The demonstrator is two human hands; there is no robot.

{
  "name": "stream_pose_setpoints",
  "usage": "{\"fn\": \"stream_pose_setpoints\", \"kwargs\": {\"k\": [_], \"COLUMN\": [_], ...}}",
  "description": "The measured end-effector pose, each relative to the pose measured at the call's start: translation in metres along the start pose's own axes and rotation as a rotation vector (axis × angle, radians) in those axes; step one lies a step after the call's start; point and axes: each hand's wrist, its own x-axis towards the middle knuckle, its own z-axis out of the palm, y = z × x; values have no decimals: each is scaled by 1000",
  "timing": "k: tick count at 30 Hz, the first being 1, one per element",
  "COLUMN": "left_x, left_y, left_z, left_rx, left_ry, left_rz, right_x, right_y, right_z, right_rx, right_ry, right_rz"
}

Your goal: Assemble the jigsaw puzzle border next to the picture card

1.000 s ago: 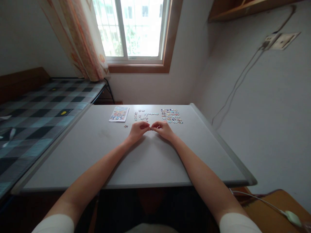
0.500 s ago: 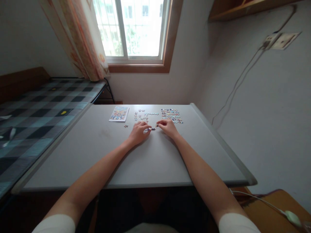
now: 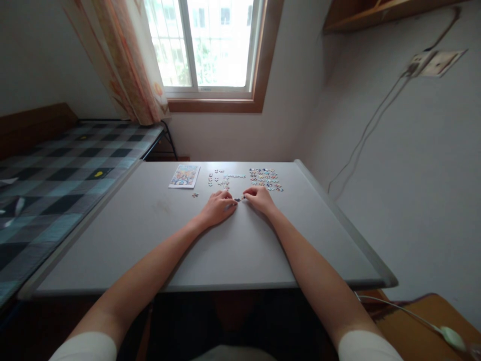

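Note:
My left hand [image 3: 218, 206] rests low on the table, its thumb and fingers closed over a short row of joined jigsaw puzzle pieces [image 3: 237, 199]. Only the row's right end shows past the fingertips. Just to the right, my right hand [image 3: 260, 198] pinches a single small jigsaw piece [image 3: 243, 197] close to that end; whether the two touch I cannot tell. Beyond my hands lies a partly joined border of pieces [image 3: 236, 176]. A printed picture card [image 3: 184, 176] lies to the left, with a loose piece [image 3: 195, 195] near it.
Many loose puzzle pieces [image 3: 264, 176] are spread at the back right of the white table [image 3: 240, 250]. Several others [image 3: 210, 179] lie left of the joined border. A bed [image 3: 93, 150] flanks the table on the left, and a wall with a cable [image 3: 363, 135] on the right.
My left hand has slid slightly right and its fingers have closed down, covering more of the joined row. The right hand has barely moved and keeps its pinch.

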Motion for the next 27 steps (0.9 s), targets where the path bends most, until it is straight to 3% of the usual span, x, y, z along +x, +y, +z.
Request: {"fn": "stream_pose_setpoints", "kwargs": {"k": [16, 21, 27], "left_x": [1, 0, 2], "left_y": [-1, 0, -1], "left_z": [0, 0, -1], "left_rx": [-19, -22, -1], "left_ry": [4, 24, 197], "left_rz": [-3, -1, -82], "right_x": [0, 1, -2], "right_y": [2, 1, -8], "right_z": [2, 2, 4], "right_rx": [-39, 186, 456], "right_ry": [2, -8, -115], "right_rz": [14, -58, -102]}}
